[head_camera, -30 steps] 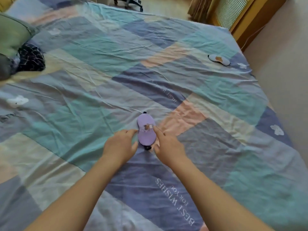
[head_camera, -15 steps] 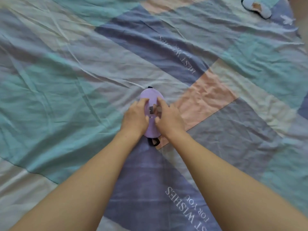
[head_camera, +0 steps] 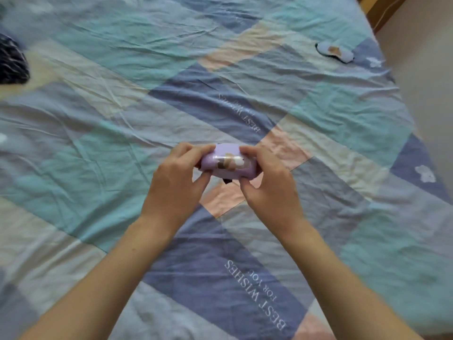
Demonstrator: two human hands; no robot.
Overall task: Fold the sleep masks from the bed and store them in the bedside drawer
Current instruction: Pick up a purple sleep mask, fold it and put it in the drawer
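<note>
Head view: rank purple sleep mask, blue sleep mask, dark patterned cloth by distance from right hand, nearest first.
1. Purple sleep mask: held in the right hand, shared with the left hand.
2. Blue sleep mask: far right, near the bed's edge.
3. Dark patterned cloth: far left edge.

open bedspread (head_camera: pixel 122 148) all round, blue mask (head_camera: pixel 334 52) far right, dark cloth (head_camera: pixel 12 62) far left

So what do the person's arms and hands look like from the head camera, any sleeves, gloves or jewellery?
Both forearms are bare right down to the bottom edge of the picture: no sleeve shows. The left hand and right hand wear no gloves, and no watch, bracelet or ring is visible on the wrists or the fingers that show. No markings or bandages can be made out either.
</note>
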